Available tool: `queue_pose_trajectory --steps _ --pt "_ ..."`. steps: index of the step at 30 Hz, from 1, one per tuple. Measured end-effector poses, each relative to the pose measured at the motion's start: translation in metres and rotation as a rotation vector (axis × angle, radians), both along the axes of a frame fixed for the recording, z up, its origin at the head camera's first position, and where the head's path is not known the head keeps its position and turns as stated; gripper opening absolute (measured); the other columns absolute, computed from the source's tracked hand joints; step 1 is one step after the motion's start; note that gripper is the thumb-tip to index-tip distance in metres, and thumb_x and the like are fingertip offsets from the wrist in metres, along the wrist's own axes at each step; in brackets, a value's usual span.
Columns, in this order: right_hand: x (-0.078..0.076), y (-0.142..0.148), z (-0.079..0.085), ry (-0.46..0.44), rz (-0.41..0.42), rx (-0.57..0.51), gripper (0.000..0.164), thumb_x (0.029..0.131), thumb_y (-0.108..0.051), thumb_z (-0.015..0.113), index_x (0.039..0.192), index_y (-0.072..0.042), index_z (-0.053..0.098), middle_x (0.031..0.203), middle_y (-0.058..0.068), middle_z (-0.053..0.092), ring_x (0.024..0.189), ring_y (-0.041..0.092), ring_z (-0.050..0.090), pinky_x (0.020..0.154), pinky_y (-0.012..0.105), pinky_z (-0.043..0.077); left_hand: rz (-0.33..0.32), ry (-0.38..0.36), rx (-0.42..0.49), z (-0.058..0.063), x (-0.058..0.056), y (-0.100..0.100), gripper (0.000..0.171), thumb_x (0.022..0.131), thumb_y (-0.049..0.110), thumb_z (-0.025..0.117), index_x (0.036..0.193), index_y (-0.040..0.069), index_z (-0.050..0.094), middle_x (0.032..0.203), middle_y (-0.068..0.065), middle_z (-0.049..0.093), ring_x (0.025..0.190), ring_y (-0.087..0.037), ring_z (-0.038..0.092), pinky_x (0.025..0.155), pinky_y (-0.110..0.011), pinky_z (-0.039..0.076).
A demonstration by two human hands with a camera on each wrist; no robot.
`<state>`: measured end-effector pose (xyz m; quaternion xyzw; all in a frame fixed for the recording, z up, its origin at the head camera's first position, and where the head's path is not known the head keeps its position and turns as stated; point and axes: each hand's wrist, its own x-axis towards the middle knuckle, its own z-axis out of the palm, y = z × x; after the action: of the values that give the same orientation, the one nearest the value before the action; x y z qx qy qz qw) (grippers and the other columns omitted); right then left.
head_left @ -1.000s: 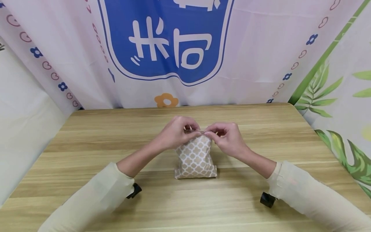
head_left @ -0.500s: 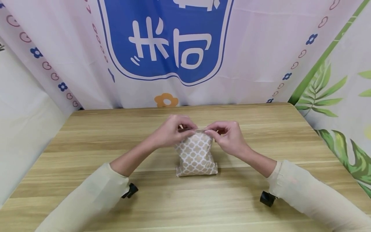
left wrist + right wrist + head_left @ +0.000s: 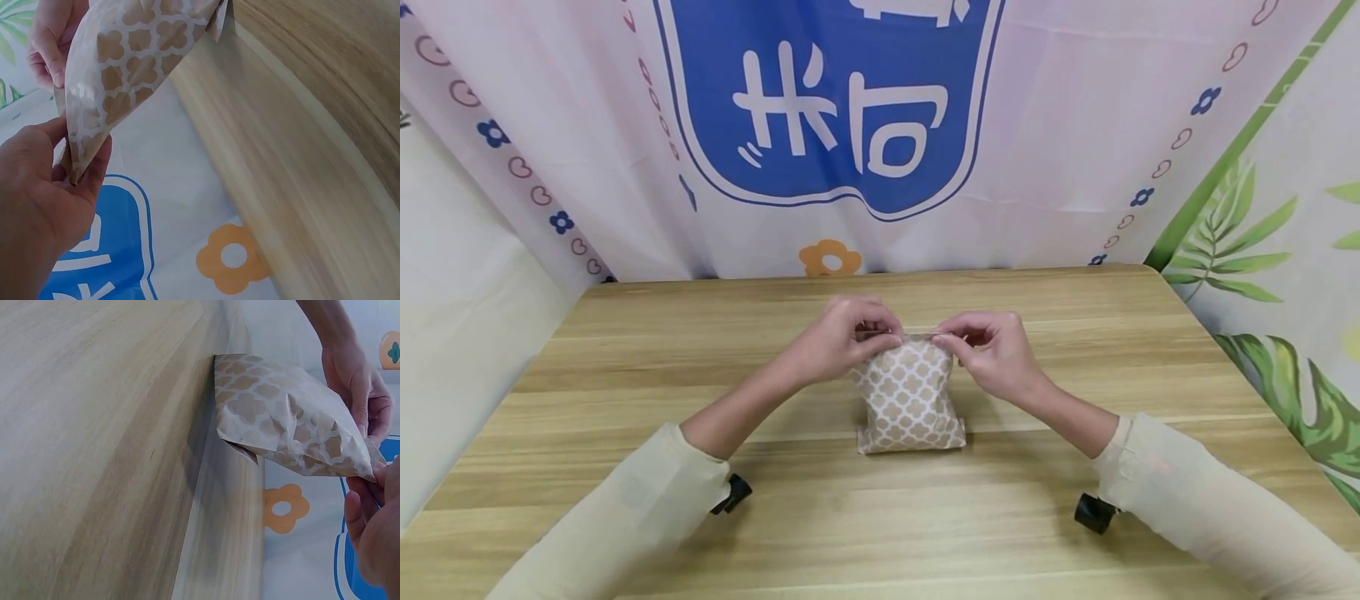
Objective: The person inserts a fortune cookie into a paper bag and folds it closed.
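A tan paper bag [image 3: 908, 396] with a white quatrefoil pattern stands bulging on the wooden table, its base down and its top edge pressed flat. My left hand [image 3: 842, 340] pinches the left part of that top edge between thumb and fingers. At the right end of the edge, my right hand [image 3: 996, 354] pinches the paper the same way. The left wrist view shows the bag [image 3: 134, 62] narrowing to a flattened edge in the fingers. From the right wrist, the bag's side [image 3: 281, 419] looks creased, with a loose flap at the base. Its contents are hidden.
The wooden table [image 3: 820, 525] reaches back to a printed curtain [image 3: 1045, 167] with a blue emblem and an orange flower. Leaf-patterned cloth [image 3: 1262, 250] hangs along the right side. A black wrist mount sits under each sleeve.
My left hand has slid leftward along the bag's top edge, widening the gap between the hands. The bag's base has shifted slightly away and right. The right hand has barely moved.
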<state>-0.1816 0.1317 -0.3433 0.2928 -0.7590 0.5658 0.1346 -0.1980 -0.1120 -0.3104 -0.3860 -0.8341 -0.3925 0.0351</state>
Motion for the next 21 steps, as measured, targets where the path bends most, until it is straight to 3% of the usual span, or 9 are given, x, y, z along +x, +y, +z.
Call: queue_pose_trajectory --steps 6,11,17,21 --pt "0.0 0.001 0.001 -0.016 -0.011 0.0 0.005 0.088 0.011 0.075 0.088 0.007 0.078 0.085 0.02 0.076 0.051 0.013 0.055 0.049 0.018 0.048 -0.041 -0.059 0.027 0.001 -0.002 -0.005 0.015 0.094 -0.008 0.069 0.104 -0.002 0.079 0.091 -0.009 0.071 0.074 -0.014 0.056 0.063 -0.022 0.048" --pt "0.001 0.001 0.002 -0.028 -0.01 -0.009 0.006 0.088 0.012 0.075 0.088 0.007 0.078 0.085 0.021 0.076 0.052 0.013 0.056 0.049 0.018 0.048 -0.024 -0.093 0.043 0.001 -0.001 -0.008 0.013 0.093 -0.007 0.07 0.103 -0.004 0.078 0.094 -0.011 0.072 0.077 -0.015 0.06 0.066 -0.022 0.052" --pt "0.0 0.001 0.003 -0.026 -0.01 -0.019 0.005 0.087 0.013 0.075 0.089 0.009 0.077 0.084 0.022 0.075 0.051 0.02 0.057 0.049 0.018 0.048 0.033 -0.037 0.032 0.001 0.0 -0.012 0.005 0.091 -0.002 0.076 0.096 -0.001 0.078 0.08 -0.004 0.066 0.069 -0.014 0.055 0.061 -0.022 0.048" --pt "-0.001 0.002 0.004 -0.026 -0.016 -0.02 0.003 0.087 0.012 0.075 0.089 0.011 0.077 0.084 0.022 0.075 0.052 0.017 0.058 0.049 0.018 0.048 0.03 -0.024 0.02 0.003 0.001 -0.016 0.01 0.09 -0.004 0.076 0.099 -0.002 0.079 0.079 -0.003 0.066 0.067 -0.013 0.053 0.059 -0.022 0.046"
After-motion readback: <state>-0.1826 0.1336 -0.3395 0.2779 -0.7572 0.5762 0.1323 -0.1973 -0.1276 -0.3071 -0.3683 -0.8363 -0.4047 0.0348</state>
